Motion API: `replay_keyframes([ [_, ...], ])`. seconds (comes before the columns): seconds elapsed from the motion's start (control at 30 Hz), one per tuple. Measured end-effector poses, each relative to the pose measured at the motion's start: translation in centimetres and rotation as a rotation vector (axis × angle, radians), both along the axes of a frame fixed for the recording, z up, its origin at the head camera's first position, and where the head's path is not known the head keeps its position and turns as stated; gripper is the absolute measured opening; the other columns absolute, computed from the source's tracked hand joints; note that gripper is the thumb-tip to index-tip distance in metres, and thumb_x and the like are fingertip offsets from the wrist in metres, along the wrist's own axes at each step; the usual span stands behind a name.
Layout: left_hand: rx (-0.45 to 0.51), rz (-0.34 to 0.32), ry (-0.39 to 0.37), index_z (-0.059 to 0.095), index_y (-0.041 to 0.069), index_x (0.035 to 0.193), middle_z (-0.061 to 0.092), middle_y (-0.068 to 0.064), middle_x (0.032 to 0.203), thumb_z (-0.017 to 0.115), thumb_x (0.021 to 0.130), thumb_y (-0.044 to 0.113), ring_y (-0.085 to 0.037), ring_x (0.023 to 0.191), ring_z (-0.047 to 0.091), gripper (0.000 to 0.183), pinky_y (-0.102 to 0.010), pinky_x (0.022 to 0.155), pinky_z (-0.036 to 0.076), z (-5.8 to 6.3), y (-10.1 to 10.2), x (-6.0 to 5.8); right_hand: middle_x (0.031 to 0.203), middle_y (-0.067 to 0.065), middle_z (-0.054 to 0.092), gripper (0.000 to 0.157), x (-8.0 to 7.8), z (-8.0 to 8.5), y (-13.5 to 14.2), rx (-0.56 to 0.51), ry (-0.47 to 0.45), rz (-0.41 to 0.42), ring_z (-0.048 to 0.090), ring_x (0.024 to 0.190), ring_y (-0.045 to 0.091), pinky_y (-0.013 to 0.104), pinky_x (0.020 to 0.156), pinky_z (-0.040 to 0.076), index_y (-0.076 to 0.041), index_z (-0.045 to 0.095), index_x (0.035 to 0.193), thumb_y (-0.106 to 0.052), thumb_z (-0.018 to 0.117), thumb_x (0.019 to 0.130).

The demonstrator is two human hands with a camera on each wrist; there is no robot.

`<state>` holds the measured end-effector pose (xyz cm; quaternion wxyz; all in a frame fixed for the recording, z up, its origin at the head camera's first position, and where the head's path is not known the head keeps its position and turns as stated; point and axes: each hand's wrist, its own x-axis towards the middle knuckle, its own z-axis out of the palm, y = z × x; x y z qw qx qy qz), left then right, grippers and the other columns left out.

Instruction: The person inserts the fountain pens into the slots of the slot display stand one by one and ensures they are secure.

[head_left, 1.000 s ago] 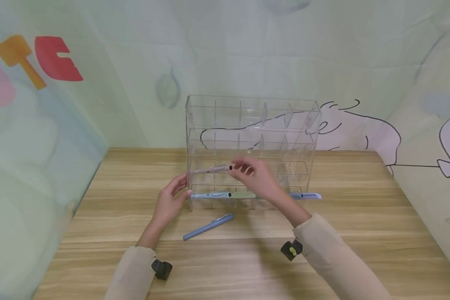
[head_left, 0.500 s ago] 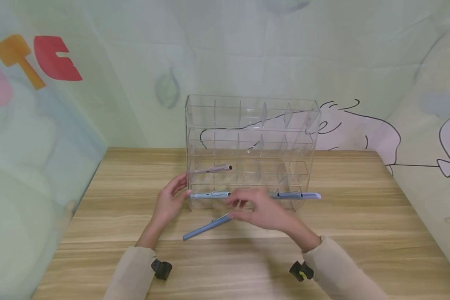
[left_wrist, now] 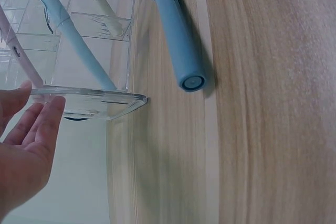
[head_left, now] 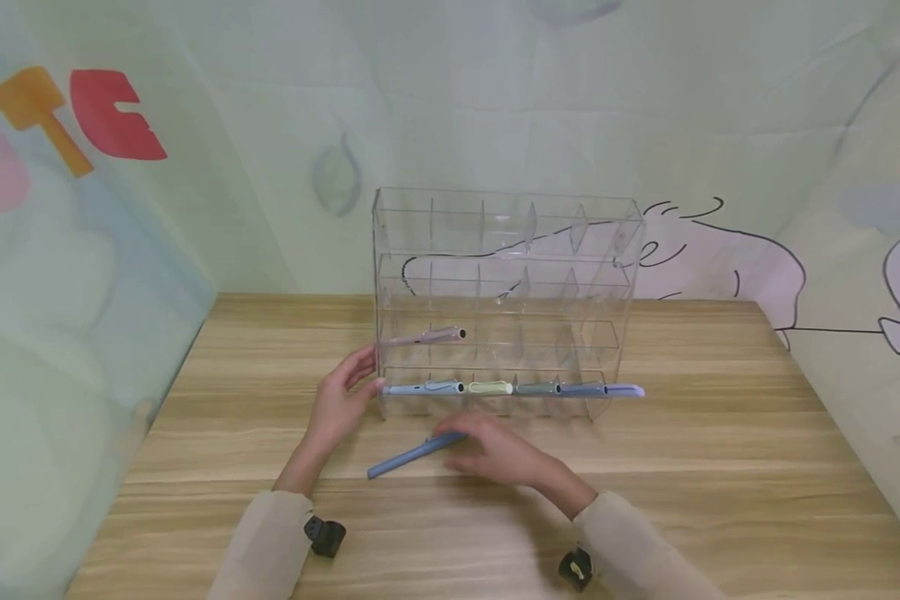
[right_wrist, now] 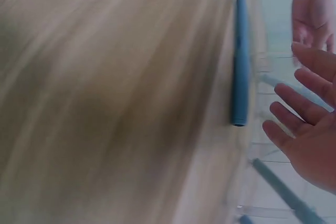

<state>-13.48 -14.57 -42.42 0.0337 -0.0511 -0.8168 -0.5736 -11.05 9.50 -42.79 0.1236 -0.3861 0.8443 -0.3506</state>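
A clear acrylic pen rack stands upright on the table. My left hand holds it by its left side panel, the thumb at the front edge. My right hand is over the cap end of a blue pen lying on the table before the rack. In the right wrist view its fingers are spread, with nothing between them. Along the bottom tier lie a light blue pen, a pale green pen, a grey-green pen, a dark blue pen and a lavender pen.
A pale pink pen lies at the left of the tier above. The rack's upper tiers have thin clear dividers. Behind the wooden table hangs a printed cloth backdrop.
My right hand has let go of the pale pink pen on the rack and come down toward the blue pen on the table. My left hand stays at the rack's side.
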Motion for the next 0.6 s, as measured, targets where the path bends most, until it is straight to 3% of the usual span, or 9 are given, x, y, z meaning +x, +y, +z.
replay_keyframes([
  [0.33,0.004,0.005,-0.006,0.043,-0.003,0.131,0.051,-0.022,0.124,0.059,0.084,-0.006,-0.031,0.115,0.05,0.05,-0.03,0.098,0.044,0.0,0.0,0.0,0.115,0.008,0.06,0.032,-0.7,-2.5,-0.9,-0.015,-0.008,-0.047,0.053,0.109,0.022,0.034,0.097,0.043,-0.001,0.06,0.113,-0.009,0.066,0.083],
  [0.6,0.005,0.005,-0.002,0.043,-0.004,0.13,0.052,-0.024,0.123,0.059,0.084,-0.007,-0.033,0.115,0.05,0.049,-0.031,0.095,0.047,-0.1,0.1,0.0,0.111,0.005,0.061,0.03,-0.8,-3.5,-1.2,0.026,-0.009,-0.093,0.051,0.105,0.02,0.037,0.096,0.04,-0.005,0.062,0.111,-0.008,0.067,0.081],
])
